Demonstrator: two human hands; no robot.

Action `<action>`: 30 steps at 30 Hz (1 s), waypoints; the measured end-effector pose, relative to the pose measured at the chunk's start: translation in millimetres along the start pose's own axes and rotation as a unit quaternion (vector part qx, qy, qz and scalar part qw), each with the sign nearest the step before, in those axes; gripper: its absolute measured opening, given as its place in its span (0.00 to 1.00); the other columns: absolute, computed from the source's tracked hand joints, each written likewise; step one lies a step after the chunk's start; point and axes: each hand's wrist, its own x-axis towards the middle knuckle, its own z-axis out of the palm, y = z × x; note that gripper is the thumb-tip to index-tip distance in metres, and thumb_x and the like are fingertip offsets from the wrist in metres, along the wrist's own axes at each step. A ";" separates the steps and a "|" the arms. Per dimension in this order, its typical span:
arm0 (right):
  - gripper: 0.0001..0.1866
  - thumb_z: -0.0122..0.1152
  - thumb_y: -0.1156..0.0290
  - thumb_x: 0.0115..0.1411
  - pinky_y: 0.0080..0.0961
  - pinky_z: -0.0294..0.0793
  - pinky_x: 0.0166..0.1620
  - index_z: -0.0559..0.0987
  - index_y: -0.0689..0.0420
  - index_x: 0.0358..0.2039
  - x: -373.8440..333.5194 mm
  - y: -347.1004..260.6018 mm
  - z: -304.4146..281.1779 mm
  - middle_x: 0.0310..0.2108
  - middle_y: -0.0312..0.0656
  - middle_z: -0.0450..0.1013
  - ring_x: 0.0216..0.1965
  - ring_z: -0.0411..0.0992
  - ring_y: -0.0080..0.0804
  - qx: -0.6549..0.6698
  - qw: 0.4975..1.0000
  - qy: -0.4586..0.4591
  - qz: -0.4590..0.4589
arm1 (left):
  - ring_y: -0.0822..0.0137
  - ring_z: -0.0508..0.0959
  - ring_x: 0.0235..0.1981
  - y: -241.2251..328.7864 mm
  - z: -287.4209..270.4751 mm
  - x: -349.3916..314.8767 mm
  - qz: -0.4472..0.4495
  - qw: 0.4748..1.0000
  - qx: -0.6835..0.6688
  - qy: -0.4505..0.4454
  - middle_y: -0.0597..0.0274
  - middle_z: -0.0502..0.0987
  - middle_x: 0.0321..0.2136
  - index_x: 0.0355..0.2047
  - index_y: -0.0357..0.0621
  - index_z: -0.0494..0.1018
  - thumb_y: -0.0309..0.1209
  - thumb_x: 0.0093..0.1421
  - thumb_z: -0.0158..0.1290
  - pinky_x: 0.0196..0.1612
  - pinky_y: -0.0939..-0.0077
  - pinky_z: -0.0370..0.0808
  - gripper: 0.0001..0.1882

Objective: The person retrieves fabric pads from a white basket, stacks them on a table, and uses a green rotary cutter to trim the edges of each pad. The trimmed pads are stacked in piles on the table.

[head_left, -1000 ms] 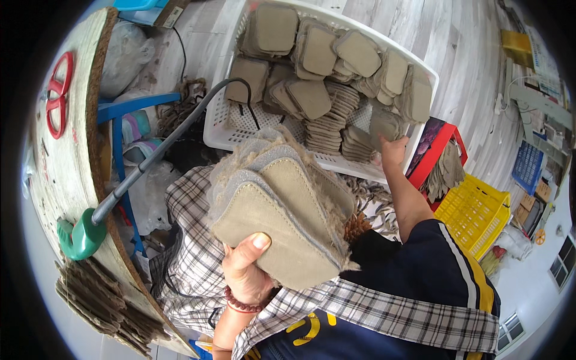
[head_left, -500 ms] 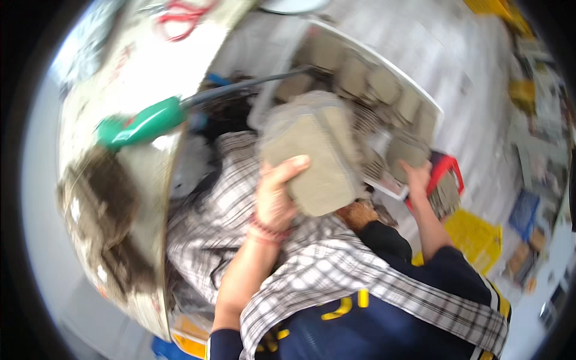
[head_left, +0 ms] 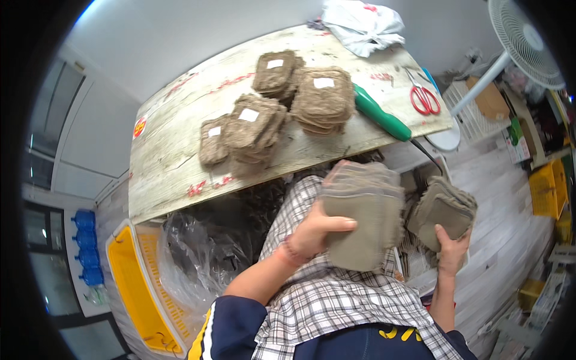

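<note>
My left hand (head_left: 312,231) grips a thick stack of grey-brown fabric pads (head_left: 366,222) with rounded corners, thumb on top, above my lap. To the right, my right hand (head_left: 454,253) is closed on a smaller stack of similar pads (head_left: 449,210) with fuzzy edges. The two stacks are held apart. Beyond them on the table (head_left: 180,144) lie several piles of shaggy brown pads, among them a tall pile (head_left: 324,105) with a white label on top. A green-handled tool (head_left: 384,114) with a dark cord lies beside that pile. My fingers are partly hidden under both stacks.
Red-handled scissors (head_left: 425,99) and a white plastic bag (head_left: 364,29) lie on the table. A white fan (head_left: 528,39) stands at the far right. A yellow basket (head_left: 129,282) is at the left, near clear plastic (head_left: 201,252). A pad-filled bin (head_left: 420,270) sits below my right hand.
My right hand has come up from the bin with a stack of pads. The left hand still holds its stack. The view has swung left, bringing the whole table in.
</note>
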 end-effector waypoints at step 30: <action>0.32 0.73 0.73 0.38 0.34 0.73 0.43 0.68 0.61 0.45 -71.6 -79.9 113.6 0.37 0.51 0.76 0.40 0.76 0.47 -0.140 0.968 -0.145 -0.151 | 0.55 0.66 0.48 290.1 -252.3 145.6 0.261 0.045 0.907 0.326 0.50 0.63 0.48 0.70 0.68 0.38 0.21 0.55 0.46 0.53 0.60 0.61 0.47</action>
